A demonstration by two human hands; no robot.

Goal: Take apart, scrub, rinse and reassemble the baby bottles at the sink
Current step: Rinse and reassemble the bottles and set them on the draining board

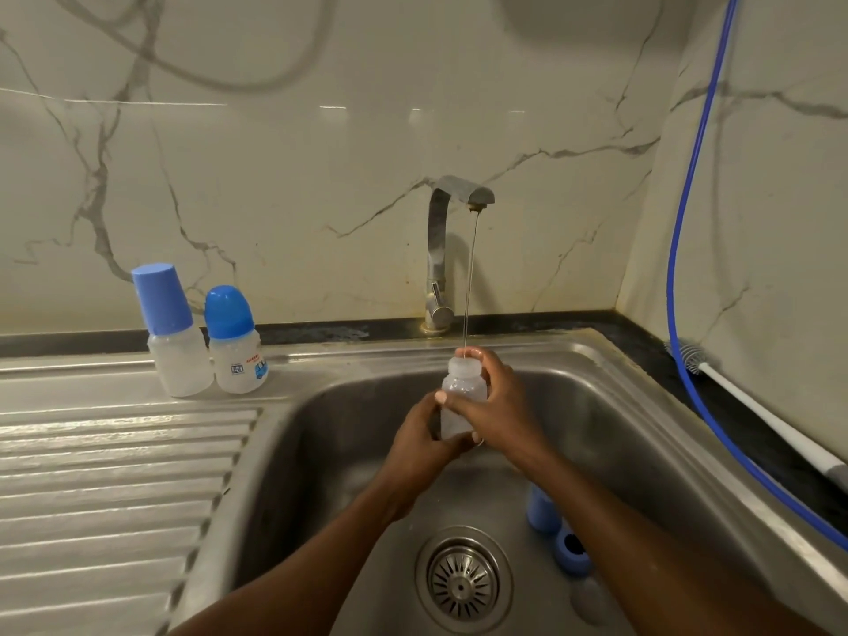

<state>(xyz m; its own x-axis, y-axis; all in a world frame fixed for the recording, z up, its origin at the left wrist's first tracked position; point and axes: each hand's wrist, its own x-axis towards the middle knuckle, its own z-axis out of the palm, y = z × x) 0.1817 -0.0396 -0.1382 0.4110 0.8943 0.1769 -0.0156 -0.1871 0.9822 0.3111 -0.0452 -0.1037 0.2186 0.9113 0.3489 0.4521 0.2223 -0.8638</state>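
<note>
Translucent bottle body, gripped upright by left hand and right hand, mouth catching tap stream for rinsing.

Head view, seemingly close above sink

Sink is looking like brushed stainless steel w/ a dull sheen; ridged drainboard is showing the same metal, smooth. Strainer is gleaming brighter, polished metal. Tap is looking matt grey metal, brownish crust at spout. Wall is shining glossy, marble-look w/ grey veins. Held bottle is showing frosted translucent plastic; tall bottle & short bottle likewise, both wearing smooth blue plastic caps. Hose is looking glossy blue plastic; brush handle white, matt plastic.
</note>
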